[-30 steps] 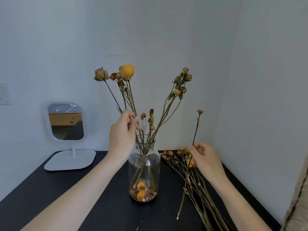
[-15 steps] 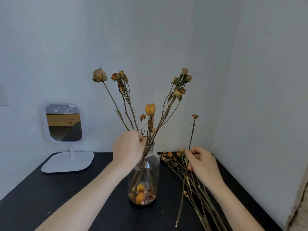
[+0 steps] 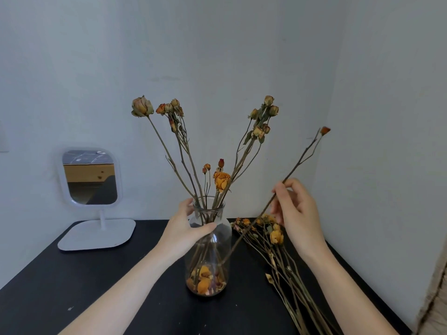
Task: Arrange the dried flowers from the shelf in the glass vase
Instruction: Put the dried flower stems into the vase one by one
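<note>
A clear glass vase (image 3: pixel 219 240) stands mid-shelf with several dried roses (image 3: pixel 222 180) fanning out of its neck and loose petals at its bottom. My left hand (image 3: pixel 185 229) grips the vase's neck and shoulder, thumb across the front. My right hand (image 3: pixel 296 211) pinches a long thin dried stem (image 3: pixel 301 160) with a small orange-red bud at its tip; it slants up to the right, its lower end behind the vase's right side. A bundle of dried flowers (image 3: pixel 278 247) lies on the black shelf (image 3: pixel 96 281) right of the vase, beneath that hand.
A white-framed stand mirror (image 3: pixel 90 178) sits at the back left of the shelf. White walls close in behind and on the right, forming a corner. The bundle's stems run toward the shelf's front right edge.
My left hand dropped from the stems at the vase mouth to grip the neck. My right hand lifted the single stem off the bundle and tilted it toward the vase.
</note>
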A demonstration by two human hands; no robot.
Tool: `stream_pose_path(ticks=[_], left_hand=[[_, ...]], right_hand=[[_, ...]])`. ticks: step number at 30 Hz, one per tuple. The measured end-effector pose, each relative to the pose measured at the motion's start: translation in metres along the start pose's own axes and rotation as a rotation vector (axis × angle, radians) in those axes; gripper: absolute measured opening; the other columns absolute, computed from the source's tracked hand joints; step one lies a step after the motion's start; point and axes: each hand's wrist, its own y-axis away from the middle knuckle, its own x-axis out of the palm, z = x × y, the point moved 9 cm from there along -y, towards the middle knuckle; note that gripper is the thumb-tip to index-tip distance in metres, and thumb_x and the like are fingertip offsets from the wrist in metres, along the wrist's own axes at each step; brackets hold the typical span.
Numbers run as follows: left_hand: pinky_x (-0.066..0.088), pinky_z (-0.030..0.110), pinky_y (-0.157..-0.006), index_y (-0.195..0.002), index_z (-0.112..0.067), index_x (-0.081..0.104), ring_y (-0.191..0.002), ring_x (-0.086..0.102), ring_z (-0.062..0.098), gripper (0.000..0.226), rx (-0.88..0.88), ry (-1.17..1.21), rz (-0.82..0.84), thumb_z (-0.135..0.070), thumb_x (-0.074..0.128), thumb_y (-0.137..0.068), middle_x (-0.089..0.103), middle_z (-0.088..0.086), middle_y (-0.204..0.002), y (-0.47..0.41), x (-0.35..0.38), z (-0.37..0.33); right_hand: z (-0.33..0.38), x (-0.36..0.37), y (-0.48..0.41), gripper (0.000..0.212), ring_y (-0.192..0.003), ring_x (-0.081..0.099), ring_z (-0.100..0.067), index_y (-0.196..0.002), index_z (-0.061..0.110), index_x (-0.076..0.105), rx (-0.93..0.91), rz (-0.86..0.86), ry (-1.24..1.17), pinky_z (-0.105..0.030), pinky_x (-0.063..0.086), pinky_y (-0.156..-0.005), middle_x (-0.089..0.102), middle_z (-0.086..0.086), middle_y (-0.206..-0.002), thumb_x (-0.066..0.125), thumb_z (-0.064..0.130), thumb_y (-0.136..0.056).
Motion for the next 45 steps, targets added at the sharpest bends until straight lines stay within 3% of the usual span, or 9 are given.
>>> stream_pose_path(ticks=[3,5,11,16,22,27,31,40,45], left_hand=[[0.035,0.006,-0.072,-0.100,-0.043,0.045,-0.096,0.050,-0.008,0.041,0.011,0.079,0.101,-0.033,0.075,-0.073,0.050,-0.029,-0.100,-0.006,0.011,-0.001],[0.034,0.007,-0.065,-0.097,-0.044,0.045,-0.088,0.048,-0.010,0.041,0.010,0.118,0.090,-0.034,0.076,-0.072,0.052,-0.028,-0.095,-0.008,0.011,0.001],[0.040,0.010,-0.071,-0.108,-0.033,0.050,-0.098,0.053,0.001,0.051,0.035,0.089,0.004,-0.040,0.079,-0.066,0.057,-0.019,-0.103,-0.006,0.010,0.000],[0.046,0.041,-0.095,-0.107,-0.028,0.054,-0.109,0.051,0.016,0.060,0.057,-0.036,-0.129,-0.054,0.078,-0.059,0.058,-0.006,-0.110,-0.004,0.007,-0.004],[0.047,0.044,-0.094,-0.115,-0.023,0.055,-0.110,0.051,0.019,0.073,0.040,-0.012,-0.143,-0.060,0.076,-0.056,0.058,-0.005,-0.111,-0.002,0.008,0.000],[0.048,0.043,-0.092,-0.116,-0.023,0.055,-0.110,0.052,0.018,0.073,0.041,0.001,-0.145,-0.060,0.075,-0.056,0.059,-0.006,-0.111,0.000,0.010,0.000],[0.048,0.043,-0.091,-0.116,-0.024,0.055,-0.109,0.052,0.019,0.070,0.054,-0.015,-0.141,-0.058,0.074,-0.059,0.059,-0.005,-0.110,0.001,0.010,-0.001],[0.048,0.043,-0.091,-0.116,-0.021,0.055,-0.110,0.051,0.019,0.067,0.045,-0.032,-0.149,-0.056,0.075,-0.061,0.058,-0.003,-0.112,0.002,0.009,-0.002],[0.048,0.043,-0.090,-0.113,-0.025,0.056,-0.108,0.051,0.018,0.070,0.051,-0.038,-0.139,-0.064,0.069,-0.056,0.058,-0.005,-0.108,0.002,0.010,-0.003]], right_hand=[[0.024,-0.001,-0.005,0.018,-0.050,0.049,-0.005,-0.081,0.025,0.054,-0.102,-0.036,-0.087,-0.013,0.040,-0.046,0.057,0.006,-0.059,0.043,0.029,-0.095],[0.038,-0.002,-0.007,0.018,-0.052,0.050,-0.005,-0.080,0.031,0.053,-0.168,-0.067,-0.116,-0.012,0.039,-0.046,0.057,0.006,-0.061,0.042,0.030,-0.095],[0.063,-0.002,-0.010,0.022,-0.054,0.048,-0.007,-0.080,0.036,0.048,-0.309,-0.151,-0.112,-0.012,0.037,-0.048,0.053,0.006,-0.062,0.039,0.029,-0.098],[0.064,0.014,-0.013,0.018,-0.055,0.048,-0.003,-0.082,0.034,0.047,-0.343,-0.111,-0.024,-0.014,0.038,-0.050,0.052,0.009,-0.062,0.039,0.029,-0.097],[0.054,0.043,-0.021,0.015,-0.058,0.051,0.000,-0.079,0.036,0.048,-0.281,0.009,0.179,-0.013,0.042,-0.053,0.053,0.008,-0.064,0.047,0.030,-0.093],[0.037,0.064,-0.020,0.013,-0.064,0.053,0.004,-0.078,0.022,0.057,-0.230,0.084,0.322,-0.007,0.042,-0.059,0.053,0.010,-0.062,0.056,0.028,-0.090],[0.010,0.081,-0.014,0.011,-0.059,0.053,0.000,-0.079,0.023,0.059,-0.110,0.204,0.445,-0.010,0.039,-0.053,0.054,0.011,-0.062,0.059,0.029,-0.088],[-0.001,0.079,-0.013,0.006,-0.048,0.055,0.002,-0.082,0.025,0.060,0.045,0.191,0.194,-0.010,0.042,-0.046,0.063,0.003,-0.067,0.060,0.027,-0.087],[-0.011,0.087,-0.011,0.008,-0.055,0.054,0.006,-0.078,0.026,0.066,0.048,0.214,0.307,-0.007,0.040,-0.050,0.059,0.012,-0.064,0.063,0.029,-0.085]])
